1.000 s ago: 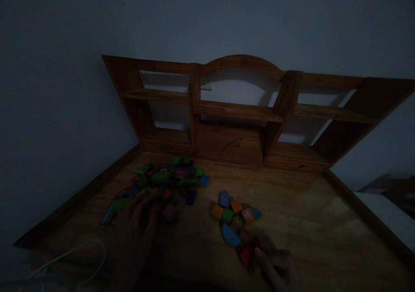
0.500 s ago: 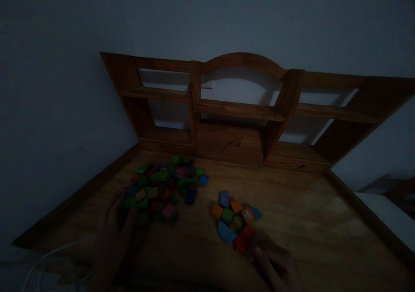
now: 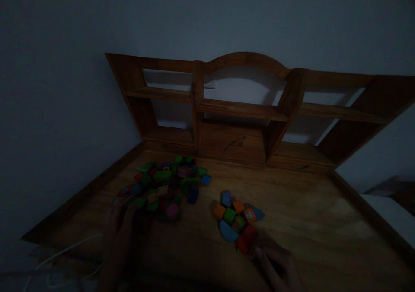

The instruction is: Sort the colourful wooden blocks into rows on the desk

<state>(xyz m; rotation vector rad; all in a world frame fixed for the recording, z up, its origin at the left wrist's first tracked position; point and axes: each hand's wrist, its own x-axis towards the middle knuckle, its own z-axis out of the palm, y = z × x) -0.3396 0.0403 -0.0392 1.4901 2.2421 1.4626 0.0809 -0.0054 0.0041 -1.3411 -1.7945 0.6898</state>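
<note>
Very dim shot. Biggest thing in front of you: the brown wooden desk (image 3: 292,223) w/ raised side rails, and along its back edge a brown wooden shelf unit (image 3: 240,110) w/ an arched centre.

Next, the big heap of coloured wooden blocks (image 3: 165,184) — greens, reds, pinks, a blue one — sits toward the desk's back-left. A smaller cluster of coloured wooden blocks (image 3: 236,218) lies near the middle, closer to the front edge, well apart from the heap.

Your left hand (image 3: 121,223) lies at the front-left edge of the heap, fingers spread over the nearest blocks; too dark to tell if it grips one. Your right hand (image 3: 275,266) is near the front edge, fingertips at or just beside the red wooden block (image 3: 246,240) on the cluster's front side — grip can't be made out.

Thin white cable (image 3: 65,253) loops at the front-left corner.
</note>
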